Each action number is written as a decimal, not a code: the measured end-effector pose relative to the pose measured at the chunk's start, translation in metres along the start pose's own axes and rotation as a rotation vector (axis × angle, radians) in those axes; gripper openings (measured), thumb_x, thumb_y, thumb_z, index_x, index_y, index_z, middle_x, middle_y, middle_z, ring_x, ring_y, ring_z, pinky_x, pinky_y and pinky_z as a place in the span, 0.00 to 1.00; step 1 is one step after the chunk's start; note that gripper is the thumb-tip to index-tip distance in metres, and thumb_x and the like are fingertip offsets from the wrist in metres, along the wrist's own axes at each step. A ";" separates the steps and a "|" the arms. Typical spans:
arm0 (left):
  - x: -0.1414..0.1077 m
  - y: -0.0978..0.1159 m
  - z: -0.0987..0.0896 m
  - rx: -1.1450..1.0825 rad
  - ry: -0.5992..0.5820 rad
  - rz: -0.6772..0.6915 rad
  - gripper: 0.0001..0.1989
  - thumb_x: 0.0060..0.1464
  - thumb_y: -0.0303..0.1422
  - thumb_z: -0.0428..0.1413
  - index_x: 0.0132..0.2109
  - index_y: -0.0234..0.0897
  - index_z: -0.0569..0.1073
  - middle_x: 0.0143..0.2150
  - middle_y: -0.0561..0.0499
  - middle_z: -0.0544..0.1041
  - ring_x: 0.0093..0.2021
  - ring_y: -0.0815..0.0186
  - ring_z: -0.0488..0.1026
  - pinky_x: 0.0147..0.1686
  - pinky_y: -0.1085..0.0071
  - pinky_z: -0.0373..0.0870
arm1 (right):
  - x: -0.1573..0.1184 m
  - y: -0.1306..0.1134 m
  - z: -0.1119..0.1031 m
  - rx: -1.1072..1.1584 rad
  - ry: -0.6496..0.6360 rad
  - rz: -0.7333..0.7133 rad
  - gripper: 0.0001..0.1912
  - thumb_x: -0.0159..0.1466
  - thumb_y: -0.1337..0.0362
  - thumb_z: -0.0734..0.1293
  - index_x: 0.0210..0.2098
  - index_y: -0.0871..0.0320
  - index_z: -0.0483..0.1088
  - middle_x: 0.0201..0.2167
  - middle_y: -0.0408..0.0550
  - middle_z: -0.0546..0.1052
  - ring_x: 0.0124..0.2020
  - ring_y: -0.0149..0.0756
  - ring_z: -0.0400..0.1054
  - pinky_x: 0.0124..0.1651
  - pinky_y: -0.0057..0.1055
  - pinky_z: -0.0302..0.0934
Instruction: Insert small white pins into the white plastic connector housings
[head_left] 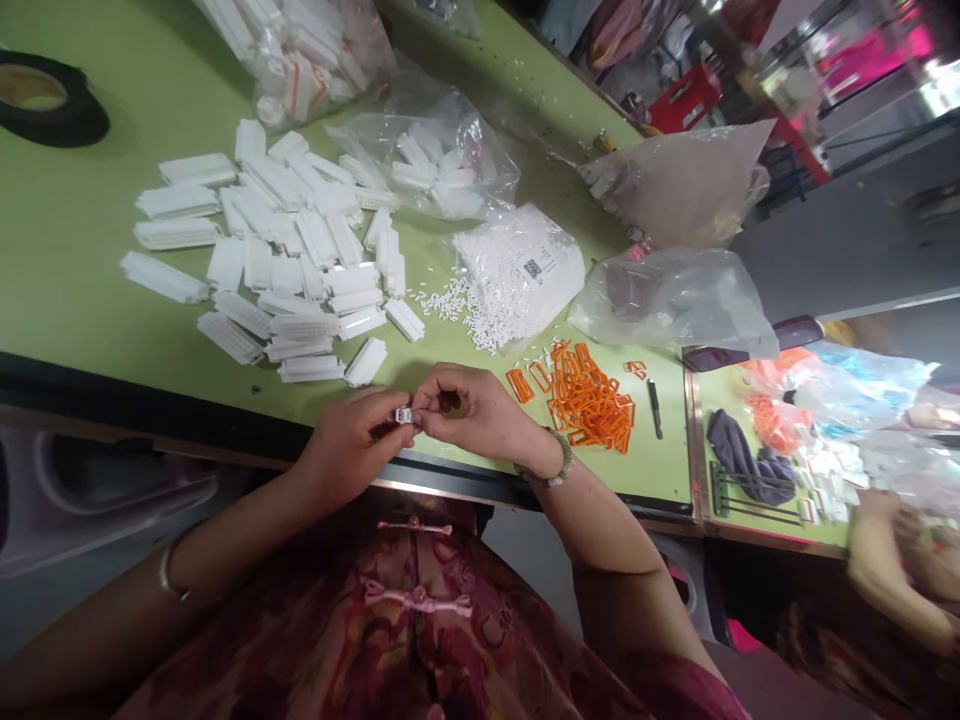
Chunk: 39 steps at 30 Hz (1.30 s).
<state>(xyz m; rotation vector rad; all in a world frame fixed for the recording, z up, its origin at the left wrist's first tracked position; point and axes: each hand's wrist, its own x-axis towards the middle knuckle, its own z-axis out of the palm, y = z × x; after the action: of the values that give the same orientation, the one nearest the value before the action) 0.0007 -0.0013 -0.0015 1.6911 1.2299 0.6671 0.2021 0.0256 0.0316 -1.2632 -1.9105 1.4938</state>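
Note:
Near the front edge of the table, my left hand (352,446) is closed around a white plastic piece (403,414), whose small end shows between thumb and fingers. My right hand (471,408) meets it there, thumb and forefinger pinched together at that end. Whatever lies between those fingertips is too small or hidden to name. Beyond my left hand spreads a pile of white slotted plastic pieces (300,225). Small white pins (450,300) spill from a clear bag (529,265) ahead of my right hand. A heap of orange plastic frames (592,400) lies to its right.
A black pen-like tool (655,408) lies beside the orange heap. Black tape (52,98) is at far left. Plastic bags (675,300) line the back. On the adjoining table are a dark cloth (750,460) and another person's arm (892,570).

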 end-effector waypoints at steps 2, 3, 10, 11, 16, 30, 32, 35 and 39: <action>0.000 -0.001 0.001 -0.002 -0.004 -0.004 0.11 0.56 0.38 0.53 0.27 0.40 0.68 0.28 0.52 0.74 0.32 0.64 0.72 0.34 0.68 0.65 | 0.000 -0.001 0.000 0.001 -0.008 0.025 0.04 0.63 0.69 0.70 0.33 0.56 0.72 0.30 0.38 0.72 0.31 0.27 0.63 0.36 0.28 0.59; -0.001 -0.002 0.001 -0.009 -0.005 -0.005 0.11 0.57 0.38 0.53 0.27 0.40 0.68 0.28 0.52 0.74 0.32 0.64 0.73 0.35 0.68 0.65 | 0.000 -0.001 0.000 0.004 -0.011 0.041 0.04 0.63 0.69 0.70 0.33 0.56 0.71 0.30 0.38 0.72 0.31 0.27 0.62 0.36 0.28 0.59; -0.002 -0.003 0.001 -0.082 -0.014 -0.027 0.11 0.58 0.41 0.54 0.30 0.41 0.71 0.28 0.52 0.76 0.31 0.63 0.75 0.34 0.68 0.67 | 0.000 0.005 0.000 0.113 -0.034 0.073 0.01 0.64 0.67 0.69 0.35 0.57 0.72 0.28 0.37 0.69 0.30 0.28 0.60 0.36 0.29 0.59; -0.002 -0.003 0.001 -0.084 -0.014 -0.028 0.11 0.58 0.41 0.54 0.31 0.41 0.71 0.28 0.52 0.76 0.31 0.63 0.75 0.34 0.68 0.67 | 0.000 0.006 -0.001 0.118 -0.036 0.070 0.01 0.64 0.67 0.69 0.36 0.57 0.72 0.28 0.38 0.70 0.30 0.28 0.61 0.36 0.29 0.59; -0.002 -0.002 0.000 -0.090 -0.023 -0.028 0.12 0.59 0.42 0.55 0.31 0.41 0.72 0.28 0.52 0.77 0.32 0.62 0.75 0.35 0.68 0.68 | 0.001 0.012 -0.004 0.129 -0.076 0.039 0.04 0.66 0.64 0.71 0.36 0.57 0.73 0.29 0.39 0.70 0.31 0.29 0.61 0.36 0.29 0.60; -0.003 -0.004 -0.001 0.019 -0.053 0.016 0.14 0.63 0.41 0.55 0.31 0.40 0.73 0.30 0.51 0.75 0.34 0.62 0.74 0.35 0.69 0.67 | 0.007 0.013 -0.009 0.299 -0.180 0.107 0.13 0.63 0.57 0.77 0.36 0.57 0.72 0.28 0.37 0.72 0.30 0.28 0.62 0.35 0.28 0.59; -0.003 -0.004 0.000 0.023 -0.050 0.023 0.13 0.63 0.40 0.54 0.31 0.40 0.73 0.30 0.51 0.75 0.34 0.62 0.74 0.35 0.69 0.66 | 0.008 0.013 -0.007 0.294 -0.174 0.120 0.13 0.62 0.58 0.78 0.35 0.57 0.71 0.28 0.36 0.71 0.30 0.28 0.61 0.34 0.28 0.58; -0.003 -0.005 0.001 0.058 -0.044 0.033 0.11 0.61 0.38 0.54 0.31 0.40 0.72 0.30 0.51 0.75 0.34 0.61 0.73 0.36 0.68 0.66 | 0.009 0.011 0.000 0.241 -0.128 0.142 0.08 0.62 0.65 0.74 0.33 0.56 0.70 0.26 0.35 0.69 0.29 0.27 0.59 0.34 0.27 0.58; -0.002 -0.005 0.001 0.107 -0.042 0.045 0.10 0.60 0.35 0.54 0.29 0.41 0.71 0.29 0.51 0.76 0.35 0.61 0.74 0.37 0.68 0.68 | 0.006 0.010 0.008 0.170 -0.061 0.150 0.06 0.60 0.72 0.70 0.32 0.56 0.69 0.26 0.35 0.68 0.29 0.27 0.60 0.35 0.27 0.59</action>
<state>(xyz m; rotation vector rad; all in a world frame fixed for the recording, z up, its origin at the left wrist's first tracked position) -0.0013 -0.0037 -0.0066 1.8162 1.2202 0.5990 0.1967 0.0267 0.0183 -1.3207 -1.7152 1.7492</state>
